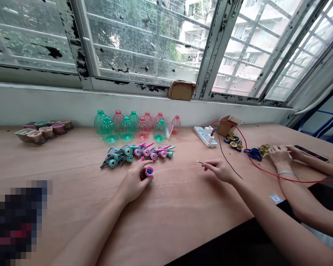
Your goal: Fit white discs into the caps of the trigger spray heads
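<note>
My left hand is closed around a spray head with a pink collar, its round opening turned towards me and dark inside. Just beyond it lies a pile of trigger spray heads, grey with teal or pink collars. My right hand, apart from the left, pinches a thin dark stick-like piece with a pale tip pointing left. It is too small to name. Behind the pile stand several clear spray bottles without heads, some green and some pink.
A white power strip with plugs sits right of the bottles; a red cable arches over the table. At right, another person's hands are by blue and gold parts. Small containers stand far left. A cardboard box is behind.
</note>
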Motion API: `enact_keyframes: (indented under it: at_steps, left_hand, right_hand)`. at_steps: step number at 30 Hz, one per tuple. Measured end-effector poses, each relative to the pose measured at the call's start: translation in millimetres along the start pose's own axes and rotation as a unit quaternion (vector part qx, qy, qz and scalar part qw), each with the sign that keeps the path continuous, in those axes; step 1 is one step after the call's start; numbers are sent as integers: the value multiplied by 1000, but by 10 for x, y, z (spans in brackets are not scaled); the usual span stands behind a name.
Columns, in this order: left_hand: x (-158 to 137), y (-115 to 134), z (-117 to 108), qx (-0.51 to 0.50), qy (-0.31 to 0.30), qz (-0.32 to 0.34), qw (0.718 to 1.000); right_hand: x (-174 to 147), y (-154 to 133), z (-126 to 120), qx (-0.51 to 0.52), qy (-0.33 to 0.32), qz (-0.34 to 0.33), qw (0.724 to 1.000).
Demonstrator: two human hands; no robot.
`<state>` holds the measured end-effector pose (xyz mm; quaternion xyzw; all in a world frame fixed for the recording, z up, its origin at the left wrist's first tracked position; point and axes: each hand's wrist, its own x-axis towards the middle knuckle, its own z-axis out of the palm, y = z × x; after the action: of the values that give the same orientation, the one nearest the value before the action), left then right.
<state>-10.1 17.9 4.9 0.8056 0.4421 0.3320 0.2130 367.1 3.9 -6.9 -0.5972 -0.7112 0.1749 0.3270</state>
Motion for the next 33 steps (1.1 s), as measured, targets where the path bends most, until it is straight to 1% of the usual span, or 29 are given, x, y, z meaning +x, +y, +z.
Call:
enact_keyframes:
  at_steps: [1,3,6,7,8,10,13,16,18,19,20,21,22,23,24,25,26,27,28,29,31,33]
  left_hand:
    - [-1,-3,3,0,0,1,1000]
    - [-7,-6,7,0,-1,2,1000]
    - [-13,-1,4,-4,-2,3,1000]
    - [-12,3,-1,-7,-1,4,1000]
    - [-11,9,-7,-10,-1,5,1000]
    - [-7,18,-20,-5,-2,8,1000]
    - [-17,31,-29,52,-27,26,998]
    - [-46,57,-37,147,-64,76,984]
    - [-59,84,-82,201,-80,118,969]
    - [-59,95,-129,223,-78,137,962]
    - [-53,100,-196,244,-63,151,956]
    - [-44,97,-286,263,-30,153,952]
    - [-32,82,-396,284,19,140,948]
    - [-20,53,-522,306,79,112,942]
    - [-11,11,-656,329,146,62,931]
    - [-8,-44,-790,359,202,3,911]
    - [-12,-111,-913,393,232,-61,888]
    - [-22,-186,-1019,417,232,-119,871]
    - [-37,-265,-1099,429,212,-170,861]
    - [-56,-342,-1153,429,181,-215,859]
    - [-94,-470,-1187,413,122,-271,861]
    - [-119,-536,-1162,393,90,-301,864]
  right_hand:
    - [-14,74,-88,-42,-14,11,999]
    - [-21,155,-226,-146,-50,3,988]
    - [9,130,-351,-288,-86,-37,953]
    - [28,94,-371,-313,-86,-43,945]
    - [54,51,-376,-323,-79,-45,942]
    - [122,-54,-335,-301,-48,-40,952]
    - [273,-238,-107,-223,-4,-35,974]
    - [465,-436,285,-154,-2,-50,987]
    - [587,-572,564,-102,12,-24,994]
    - [637,-638,690,-92,16,-25,995]
    - [677,-701,799,-79,22,-28,996]
    - [706,-760,891,-67,29,-33,997]
    - [725,-811,964,-64,37,-33,997]
    - [735,-853,1019,-68,45,-26,996]
    - [738,-885,1058,-80,52,-14,995]
    - [738,-907,1084,-100,58,2,993]
    - [735,-919,1101,-121,60,18,991]
    - [733,-922,1111,-142,59,30,988]
    - [731,-919,1118,-158,57,39,985]
    - [730,-911,1124,-170,51,46,983]
    - [729,-888,1135,-183,42,52,981]
    - [728,-862,1143,-185,42,57,980]
